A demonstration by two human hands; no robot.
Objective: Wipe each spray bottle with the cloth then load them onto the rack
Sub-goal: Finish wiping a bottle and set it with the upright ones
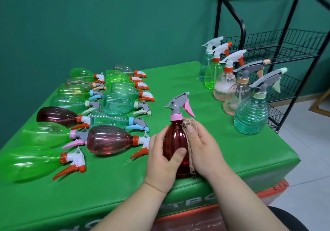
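Observation:
A dark red spray bottle [175, 138] with a pink collar and grey-pink trigger head stands upright near the table's front edge. My left hand [161, 156] grips its left side, thumb across the front. My right hand [201, 148] holds a beige cloth [189, 129] against the bottle's right side, thumb on top of the cloth. Several spray bottles [110, 138] lie on their sides at the left of the green table [110, 182]. Several more [250, 113] stand upright at the right edge, beside the black wire rack [285, 52].
The rack stands just off the table's right edge, its wire shelves bare where I can see them. A green wall [107, 16] rises behind the table. A white tiled floor [307, 152] lies to the right, below the table's red-orange base [267, 193].

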